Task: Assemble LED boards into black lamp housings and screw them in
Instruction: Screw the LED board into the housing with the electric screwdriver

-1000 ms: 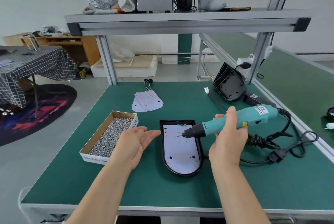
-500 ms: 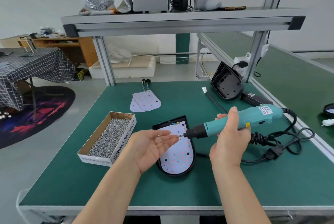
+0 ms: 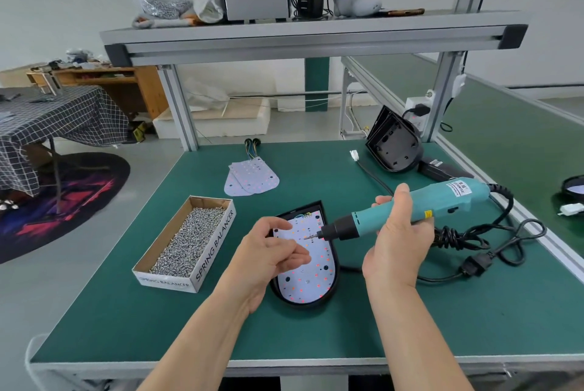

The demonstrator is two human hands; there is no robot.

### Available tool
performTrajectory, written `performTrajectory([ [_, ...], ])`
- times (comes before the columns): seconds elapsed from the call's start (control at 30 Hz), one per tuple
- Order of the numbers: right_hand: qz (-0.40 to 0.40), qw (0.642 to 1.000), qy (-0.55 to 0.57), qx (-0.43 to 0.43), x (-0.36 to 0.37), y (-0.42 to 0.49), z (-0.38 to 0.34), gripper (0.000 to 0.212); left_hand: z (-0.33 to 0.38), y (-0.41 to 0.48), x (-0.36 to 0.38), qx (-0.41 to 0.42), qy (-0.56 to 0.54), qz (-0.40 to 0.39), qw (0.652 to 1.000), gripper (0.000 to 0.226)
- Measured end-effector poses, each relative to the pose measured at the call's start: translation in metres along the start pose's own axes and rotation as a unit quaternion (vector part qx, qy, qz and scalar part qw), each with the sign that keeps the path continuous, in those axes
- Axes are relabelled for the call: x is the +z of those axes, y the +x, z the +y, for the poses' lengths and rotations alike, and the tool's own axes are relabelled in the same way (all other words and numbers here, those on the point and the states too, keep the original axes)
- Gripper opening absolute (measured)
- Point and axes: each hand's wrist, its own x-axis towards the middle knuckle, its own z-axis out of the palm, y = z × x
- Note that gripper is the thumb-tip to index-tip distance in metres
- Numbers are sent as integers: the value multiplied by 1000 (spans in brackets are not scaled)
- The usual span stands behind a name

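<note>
Our right hand has its grip clamped round the teal body of the electric screwdriver, thumb up over the barrel. It holds the tool nearly level, with the bit pointing left over the upper part of the LED board. We judge this low, sideways hold is meant to present the tip to the other hand so a screw can be set on it, rather than to drive yet. Our left hand hovers just beside the bit with fingers curled in toward the thumb. Whether its grip is pinched on a screw we cannot tell, since anything there is too small to make out. Under both hands the board lies seated in the black lamp housing. The housing rests flat in the middle of the counter, somewhat toward the near edge, rounded end toward us, so the screw holes face up. The open box of screws sits just beside the housing toward the left edge, within the left hand's easy reach. A stack of spare LED boards lies toward the far edge, and empty housings lean at the far right corner, well apart from the work, likely waiting their turn. The screwdriver's cord lies coiled toward the right edge, on the tool's side, clear of the board.
</note>
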Motion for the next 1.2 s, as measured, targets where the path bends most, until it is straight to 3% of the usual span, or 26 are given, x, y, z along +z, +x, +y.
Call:
performTrajectory([
  [0.13,-2,1000,0,-3,0,1,1,17,0,0,3,7,0,7,1000,7],
  [0.23,-4,1000,-1,-5,0,2,2,17,-1,0,4,-8,-65,23,998,2],
  [0.4,-6,1000,-5,-2,1,2,4,17,-2,0,3,-35,-145,16,989,8],
  [0.77,-7,1000,-8,-8,1,1,8,16,-5,-1,3,-30,-160,1,987,18],
  [1.0,7,1000,-9,-19,1,1,12,16,-9,-7,8,25,-147,13,989,12],
  [1.1,12,1000,-12,-3,-1,3,13,16,-9,-8,9,50,-110,21,993,26],
  [1.2,19,1000,-9,9,-2,4,15,18,-9,-9,8,47,-109,18,993,24],
])
